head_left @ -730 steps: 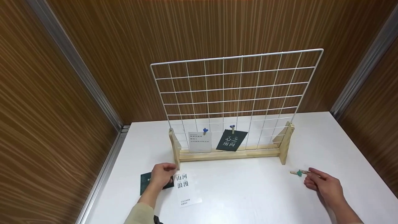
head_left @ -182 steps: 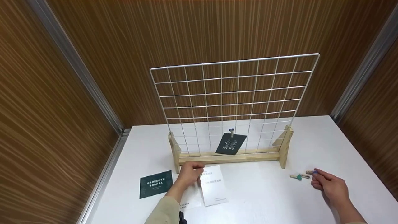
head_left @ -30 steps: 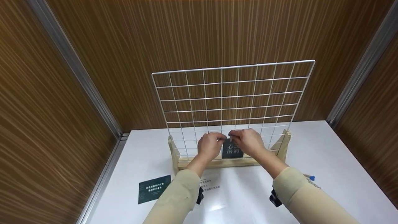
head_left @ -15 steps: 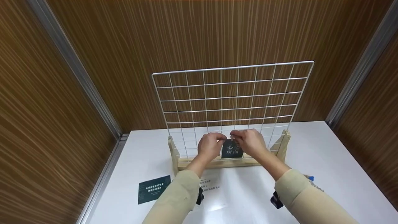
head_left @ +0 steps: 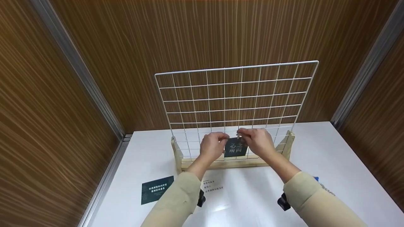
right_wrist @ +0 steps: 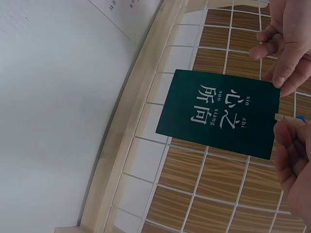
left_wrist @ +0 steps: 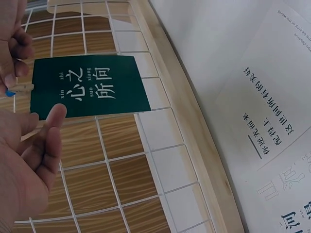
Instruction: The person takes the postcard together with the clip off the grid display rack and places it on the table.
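A dark green card [head_left: 236, 147] with white characters is upright in front of the white wire grid [head_left: 232, 94]. My left hand [head_left: 213, 145] pinches the card's upper left corner between thumb and fingers. At the card's top edge, my right hand [head_left: 258, 141] pinches a small wooden clothespin [right_wrist: 286, 118] with a blue decoration. Fingers cover much of the clothespin; I cannot tell whether it still grips a grid wire. Both the left hand [left_wrist: 29, 160] and the dark green card [left_wrist: 90, 87] show closely in the left wrist view.
The grid stands in a wooden base [head_left: 233, 163]. On the white table lie another dark green card [head_left: 156, 190] at left and white printed cards [head_left: 212, 186], partly under the left sleeve. Beyond the right sleeve, a bit of blue clothespin [head_left: 316, 178] shows. Wood-grain panels surround the table.
The white card that hung on the grid now lies on the table, its clothespin set down at right. Both hands went to the hanging green card, which sits straighter and has just risen slightly.
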The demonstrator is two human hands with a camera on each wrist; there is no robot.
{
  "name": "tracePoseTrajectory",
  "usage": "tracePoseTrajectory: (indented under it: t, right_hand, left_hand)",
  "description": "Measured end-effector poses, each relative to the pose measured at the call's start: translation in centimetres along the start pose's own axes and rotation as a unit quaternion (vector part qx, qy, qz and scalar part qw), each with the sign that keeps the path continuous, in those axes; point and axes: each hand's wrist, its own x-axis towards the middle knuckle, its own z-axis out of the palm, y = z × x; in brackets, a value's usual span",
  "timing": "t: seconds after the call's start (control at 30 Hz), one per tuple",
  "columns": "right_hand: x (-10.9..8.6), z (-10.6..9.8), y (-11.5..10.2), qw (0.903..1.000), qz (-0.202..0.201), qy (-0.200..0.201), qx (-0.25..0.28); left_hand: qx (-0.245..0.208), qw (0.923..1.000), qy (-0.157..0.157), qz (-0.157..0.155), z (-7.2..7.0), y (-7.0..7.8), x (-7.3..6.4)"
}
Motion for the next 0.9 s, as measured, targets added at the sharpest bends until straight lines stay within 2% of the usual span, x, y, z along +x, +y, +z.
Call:
tracePoseTrajectory:
  t: [0.2,0.33,0.57,0.67,0.9]
  right_hand:
    - [-0.2,-0.7,0.3,0.998,0.017,0.003,0.06]
    - [-0.4,-1.2,0.4,0.996,0.029,0.001,0.085]
    - [-0.8,-1.8,1.2,0.9926,0.044,-0.002,0.113]
    - [-1.3,-2.1,1.8,0.9911,0.051,-0.003,0.123]
    - [-2.6,-2.6,3.5,0.9814,0.107,-0.015,0.159]
  left_hand:
    - [0.009,0.9999,0.007,-0.004,-0.2,0.2,-0.2]
    - [-0.017,0.9998,-0.002,-0.014,-0.4,0.2,-0.5]
    - [-0.045,0.9989,-0.003,-0.007,-0.9,-0.3,-1.2]
    - [-0.066,0.9977,-0.007,-0.014,-0.9,-0.6,-1.6]
    - [-0.096,0.9944,-0.024,-0.036,-0.6,-1.5,-2.7]
